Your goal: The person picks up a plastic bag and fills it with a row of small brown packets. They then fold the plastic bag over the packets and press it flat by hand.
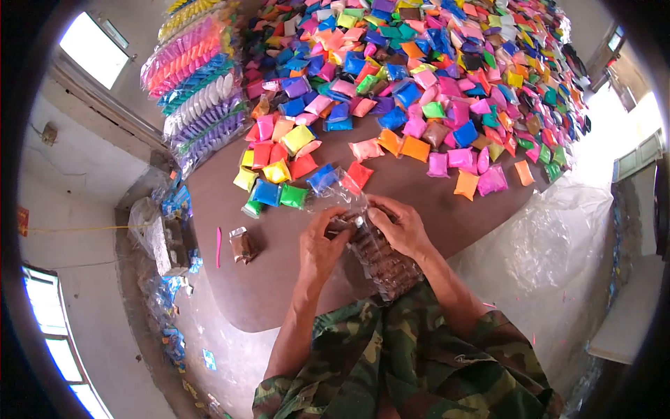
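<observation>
A clear plastic bag (384, 262) filled with brown packets lies against the near table edge, close to my camouflage clothing. My left hand (322, 244) pinches the bag's upper left part between thumb and fingers. On the opposite side, my right hand (401, 227) has its fingers closed on the bag's top edge. Loose clear film sticks up above both hands. To the left, a single brown packet (242, 246) rests on the table, with a thin pink stick (218, 246) beside it.
The brown table (279, 300) carries a large heap of colourful packets (419, 77) at its far side. Several small packets (279, 171) lie just beyond my hands. Stacked bags of coloured items (199, 91) stand at the far left. Clear plastic sheeting (551, 237) lies right of the table.
</observation>
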A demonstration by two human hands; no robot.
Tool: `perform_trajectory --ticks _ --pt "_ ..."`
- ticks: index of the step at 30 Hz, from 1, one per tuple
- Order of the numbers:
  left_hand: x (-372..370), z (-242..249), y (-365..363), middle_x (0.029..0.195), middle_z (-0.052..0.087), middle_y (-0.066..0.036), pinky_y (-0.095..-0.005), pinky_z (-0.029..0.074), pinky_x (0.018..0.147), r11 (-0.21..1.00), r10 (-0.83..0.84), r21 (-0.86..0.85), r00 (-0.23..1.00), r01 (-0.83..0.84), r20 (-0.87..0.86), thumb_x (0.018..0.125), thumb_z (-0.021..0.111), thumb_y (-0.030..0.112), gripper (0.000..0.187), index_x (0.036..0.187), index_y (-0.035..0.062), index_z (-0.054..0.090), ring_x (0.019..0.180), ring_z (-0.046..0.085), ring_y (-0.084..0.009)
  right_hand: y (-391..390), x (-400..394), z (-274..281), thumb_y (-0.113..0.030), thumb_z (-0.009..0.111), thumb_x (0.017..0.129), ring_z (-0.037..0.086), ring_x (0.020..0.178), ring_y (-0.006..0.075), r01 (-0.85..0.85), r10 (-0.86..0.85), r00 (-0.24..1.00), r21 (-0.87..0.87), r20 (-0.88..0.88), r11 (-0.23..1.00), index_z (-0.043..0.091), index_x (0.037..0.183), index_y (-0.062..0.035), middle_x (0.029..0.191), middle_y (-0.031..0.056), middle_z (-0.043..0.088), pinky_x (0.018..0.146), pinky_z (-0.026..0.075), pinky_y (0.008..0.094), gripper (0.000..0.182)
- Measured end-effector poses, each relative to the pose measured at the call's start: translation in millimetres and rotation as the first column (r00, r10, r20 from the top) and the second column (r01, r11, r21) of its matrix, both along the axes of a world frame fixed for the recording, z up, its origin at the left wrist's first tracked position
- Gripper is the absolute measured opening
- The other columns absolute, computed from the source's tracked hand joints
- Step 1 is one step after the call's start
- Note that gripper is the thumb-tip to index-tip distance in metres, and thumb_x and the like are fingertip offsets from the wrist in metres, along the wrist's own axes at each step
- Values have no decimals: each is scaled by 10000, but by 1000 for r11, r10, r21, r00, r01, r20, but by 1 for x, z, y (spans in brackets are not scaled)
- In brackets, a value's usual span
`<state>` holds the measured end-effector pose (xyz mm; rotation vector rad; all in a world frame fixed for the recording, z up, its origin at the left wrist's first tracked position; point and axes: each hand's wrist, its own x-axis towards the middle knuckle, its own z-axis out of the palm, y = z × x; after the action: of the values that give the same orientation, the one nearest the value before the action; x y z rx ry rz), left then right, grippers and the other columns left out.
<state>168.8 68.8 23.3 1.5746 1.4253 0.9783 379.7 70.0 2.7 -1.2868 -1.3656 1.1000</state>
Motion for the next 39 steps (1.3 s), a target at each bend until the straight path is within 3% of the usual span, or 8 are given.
perform_trajectory --ticks 4,7,16,22,28,30,33,39 --pt "-4 13 6 1141 772 -86 -338 601 865 996 -80 -34 992 77 -96 858 851 48 417 1255 63 725 991 745 -180 0 0 4 -346 729 1016 746 1162 248 -3 5 1000 -58 21 998 733 1361 -96 1268 139 776 977 574 362 426" --pt "-18 15 9 1266 730 -142 -375 615 899 977 -169 105 973 186 -158 824 883 88 447 1244 53 735 1065 750 -248 -3 -1 13 -348 744 1010 736 1189 254 -2 7 995 -51 104 999 740 1352 -94 1286 142 769 986 570 368 426" --pt "-18 21 5 1301 715 -152 -381 614 927 973 -176 -144 984 180 41 890 844 155 472 1317 17 697 1095 744 -256 -2 -2 7 -353 750 1008 722 1228 261 18 -15 999 -61 43 998 745 1331 -69 1309 153 758 1031 551 381 430" --pt "-1 16 0 1254 714 -154 -373 620 919 982 -123 -150 992 117 -34 925 818 156 470 1348 16 668 1069 741 -268 -2 0 3 -325 742 1010 719 1225 254 31 -33 994 27 108 999 739 1326 -52 1297 152 759 1041 544 383 417" --pt "-11 16 -11 1327 694 -153 -342 602 905 998 -68 -6 997 68 -46 974 778 142 450 1393 21 663 1107 720 -225 0 -1 2 -320 739 1007 735 1181 269 24 -26 997 26 71 999 722 1338 -40 1261 152 766 1012 555 396 433" --pt "-15 11 -11 1294 713 -139 -333 600 888 999 -51 17 997 52 -51 983 770 129 405 1362 14 686 1090 718 -213 2 0 3 -329 732 1012 744 1155 280 10 -11 999 11 51 1000 718 1342 -43 1232 157 772 992 561 399 437" --pt "-11 15 -8 1198 738 -139 -333 612 834 1000 2 -6 1000 -2 -23 978 775 108 345 1297 -7 711 1011 742 -209 6 -3 12 -348 716 1024 753 1118 298 19 -38 976 90 216 996 716 1338 -43 1188 164 776 961 568 398 438" --pt "4 2 -2 1051 766 -111 -300 592 792 998 10 -59 995 -4 100 972 782 98 300 1248 -9 731 923 744 -160 19 -2 7 -348 699 1039 752 1098 311 36 -47 990 80 134 996 727 1313 -50 1167 164 776 943 572 399 406"
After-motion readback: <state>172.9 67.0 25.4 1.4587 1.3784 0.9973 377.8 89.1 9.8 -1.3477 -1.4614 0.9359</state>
